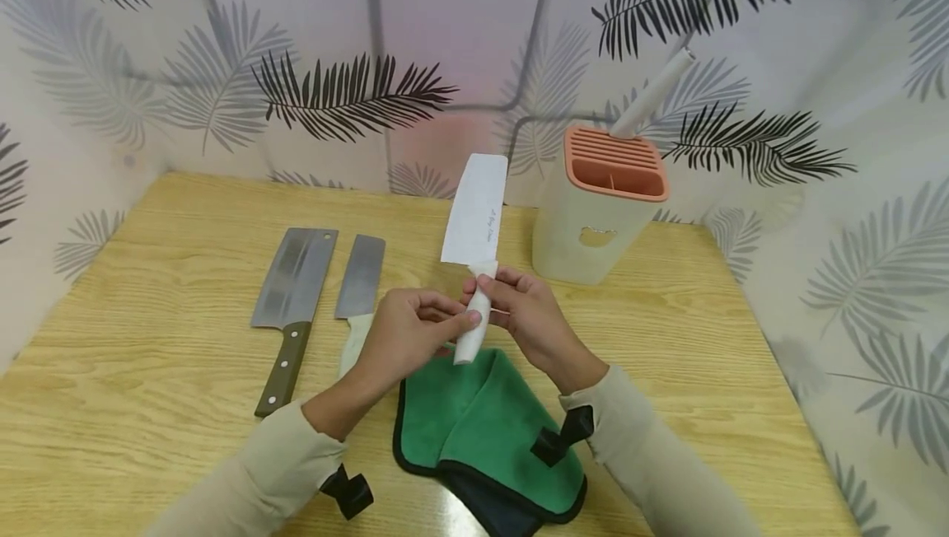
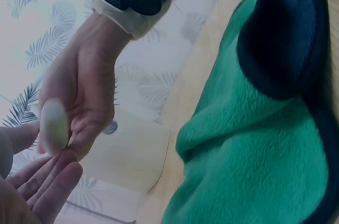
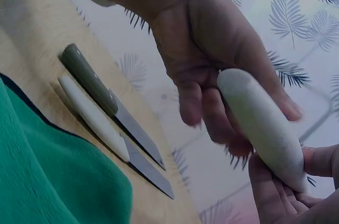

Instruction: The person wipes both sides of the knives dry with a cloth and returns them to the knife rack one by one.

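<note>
Above the table, both hands are at a cleaver-shaped kitchen knife point(image 1: 475, 212) with a white handle, its broad pale blade pointing away from me. My right hand point(image 1: 539, 321) pinches the handle near the blade between thumb and fingers. Lower on the same handle, my left hand point(image 1: 406, 331) has its thumb on top and its fingers at the side. In the right wrist view the handle point(image 3: 262, 123) runs between the two hands. Beneath them lies a folded green cloth point(image 1: 497, 430) with a dark edge and a dark underside.
Left on the wooden table lie a cleaver point(image 1: 292, 282) with a riveted brown handle and a smaller knife point(image 1: 361, 277) with a pale handle, partly behind my left hand. At the back right stands a cream knife holder point(image 1: 567, 240) with an orange slotted top; a white handle point(image 1: 652, 96) sticks out.
</note>
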`<state>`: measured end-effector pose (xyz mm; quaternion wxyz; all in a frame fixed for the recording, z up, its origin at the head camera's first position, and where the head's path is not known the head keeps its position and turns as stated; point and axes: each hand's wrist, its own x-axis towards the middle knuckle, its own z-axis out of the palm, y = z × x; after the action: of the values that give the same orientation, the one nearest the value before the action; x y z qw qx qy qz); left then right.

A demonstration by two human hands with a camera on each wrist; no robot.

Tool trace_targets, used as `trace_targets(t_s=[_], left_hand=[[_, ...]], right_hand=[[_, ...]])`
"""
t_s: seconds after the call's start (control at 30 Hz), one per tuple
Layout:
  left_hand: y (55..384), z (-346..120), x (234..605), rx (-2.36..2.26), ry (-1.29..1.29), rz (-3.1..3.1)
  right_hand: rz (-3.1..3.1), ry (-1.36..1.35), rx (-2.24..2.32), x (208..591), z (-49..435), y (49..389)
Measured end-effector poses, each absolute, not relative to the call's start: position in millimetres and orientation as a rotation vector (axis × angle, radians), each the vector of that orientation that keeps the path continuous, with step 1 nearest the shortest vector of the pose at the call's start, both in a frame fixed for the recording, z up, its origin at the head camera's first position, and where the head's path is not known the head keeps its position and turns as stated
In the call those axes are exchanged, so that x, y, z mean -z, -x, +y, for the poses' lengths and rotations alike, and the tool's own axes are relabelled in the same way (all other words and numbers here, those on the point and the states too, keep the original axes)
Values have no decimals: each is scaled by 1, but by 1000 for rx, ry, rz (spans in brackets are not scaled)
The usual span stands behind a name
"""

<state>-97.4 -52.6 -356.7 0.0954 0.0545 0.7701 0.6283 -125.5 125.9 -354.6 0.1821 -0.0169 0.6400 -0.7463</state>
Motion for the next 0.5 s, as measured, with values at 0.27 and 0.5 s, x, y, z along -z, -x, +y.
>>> trace_targets(t_s=[0.27, 0.5], left_hand=[[100, -66, 355, -1827, -268, 2333], [101, -72, 351, -1797, -308, 2365]], right_hand=[[1960, 36, 1968, 348, 153, 137], [2216, 249, 1719, 340, 177, 145]])
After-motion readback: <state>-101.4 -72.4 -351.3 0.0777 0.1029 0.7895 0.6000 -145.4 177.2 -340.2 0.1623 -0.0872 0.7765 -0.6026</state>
